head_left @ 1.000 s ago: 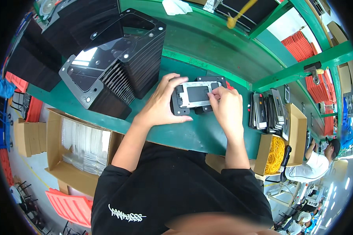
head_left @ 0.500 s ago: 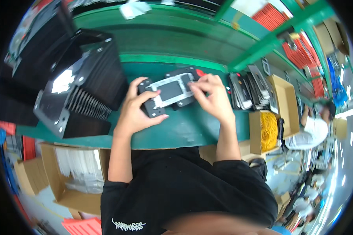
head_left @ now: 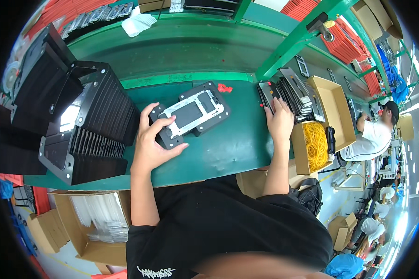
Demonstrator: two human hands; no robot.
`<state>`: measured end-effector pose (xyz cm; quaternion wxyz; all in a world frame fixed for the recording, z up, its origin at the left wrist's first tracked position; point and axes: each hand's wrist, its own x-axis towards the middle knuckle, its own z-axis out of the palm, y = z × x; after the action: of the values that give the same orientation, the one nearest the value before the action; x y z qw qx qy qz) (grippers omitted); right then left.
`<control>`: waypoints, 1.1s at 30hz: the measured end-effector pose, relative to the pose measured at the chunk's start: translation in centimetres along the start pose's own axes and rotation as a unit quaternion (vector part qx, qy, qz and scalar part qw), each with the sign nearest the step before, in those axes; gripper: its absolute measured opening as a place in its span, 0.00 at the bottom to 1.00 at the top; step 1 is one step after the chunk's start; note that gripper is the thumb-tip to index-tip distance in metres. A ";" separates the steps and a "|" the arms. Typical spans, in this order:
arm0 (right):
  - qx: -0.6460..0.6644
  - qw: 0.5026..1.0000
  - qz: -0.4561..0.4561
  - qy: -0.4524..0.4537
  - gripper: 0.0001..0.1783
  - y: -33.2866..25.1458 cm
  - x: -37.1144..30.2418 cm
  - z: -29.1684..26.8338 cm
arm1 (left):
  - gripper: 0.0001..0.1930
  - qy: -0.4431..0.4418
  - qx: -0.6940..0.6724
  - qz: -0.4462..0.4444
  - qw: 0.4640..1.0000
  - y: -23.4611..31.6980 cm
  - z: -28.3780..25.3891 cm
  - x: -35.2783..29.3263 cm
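Observation:
A black block-shaped fixture [head_left: 212,122] lies tilted on the green bench, with a silver-white phone-sized frame [head_left: 215,106] seated on it. My left hand [head_left: 149,142] grips the fixture's near left end, its forefinger over the frame's edge and its thumb along the near side. Farther right, my right hand [head_left: 280,122] reaches onto a row of thin dark phone-sized panels [head_left: 295,93]. Its fingers are stretched out and touch the nearest panels, thumb apart; I see nothing lifted in it.
Tall stacks of black fixtures [head_left: 100,100] stand at the left. Yellow rubber bands [head_left: 315,146] fill a cardboard box beside the panels. A red scrap [head_left: 225,88] lies behind the fixture. A green post [head_left: 284,51] rises at the back. Another person [head_left: 370,135] sits at the far right.
My right hand has left the frame on the fixture and moved right to the panels. My left hand still holds the fixture. The whole view has shifted slightly.

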<state>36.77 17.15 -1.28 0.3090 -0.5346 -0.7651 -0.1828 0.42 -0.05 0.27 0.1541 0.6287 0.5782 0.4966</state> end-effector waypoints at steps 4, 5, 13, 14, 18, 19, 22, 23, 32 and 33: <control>0.008 0.986 0.130 -0.102 0.13 -1.1 1.4 -1.7 | 0.33 0.003 -0.003 -0.008 1.000 0.3 0.2 -0.3; 0.029 0.986 0.137 -0.089 0.13 -1.1 1.6 -1.9 | 0.33 0.002 -0.002 -0.009 1.000 0.3 0.2 -0.5; 0.336 0.938 -0.007 0.086 0.16 -8.1 1.1 -6.0 | 0.54 0.092 0.106 0.116 0.983 2.1 1.7 -1.1; 0.356 0.927 -0.071 0.097 0.17 -9.7 0.6 -6.7 | 0.55 0.081 -0.010 0.129 0.988 2.1 3.0 -2.3; 0.574 0.776 -0.245 -0.090 0.20 -16.0 -0.8 -10.3 | 0.53 0.045 -0.390 0.059 0.918 7.2 7.6 -4.2; 0.579 0.774 -0.241 -0.090 0.20 -16.4 -1.2 -10.4 | 0.52 0.042 -0.404 0.061 0.912 6.8 8.6 -4.8; 0.694 0.700 -0.004 -0.166 0.18 -17.1 -2.1 -10.5 | 0.49 0.031 -0.435 0.064 0.898 5.8 9.4 -6.0; 0.695 0.700 0.001 -0.166 0.18 -17.4 -2.4 -10.5 | 0.49 0.026 -0.333 0.072 0.940 5.6 8.8 -6.1; 0.821 0.505 0.045 -0.263 0.14 -15.2 -0.5 -8.7 | 0.43 -0.052 -0.215 0.049 0.974 4.7 6.6 -6.1; 0.828 0.504 0.016 -0.245 0.14 -14.6 0.4 -8.1 | 0.41 -0.106 -0.298 -0.030 0.948 4.8 6.1 -6.1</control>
<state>25.38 7.16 5.73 0.4136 -0.0706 -0.6047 0.6770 9.08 -4.47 -1.59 0.4093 0.5859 0.4028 0.5717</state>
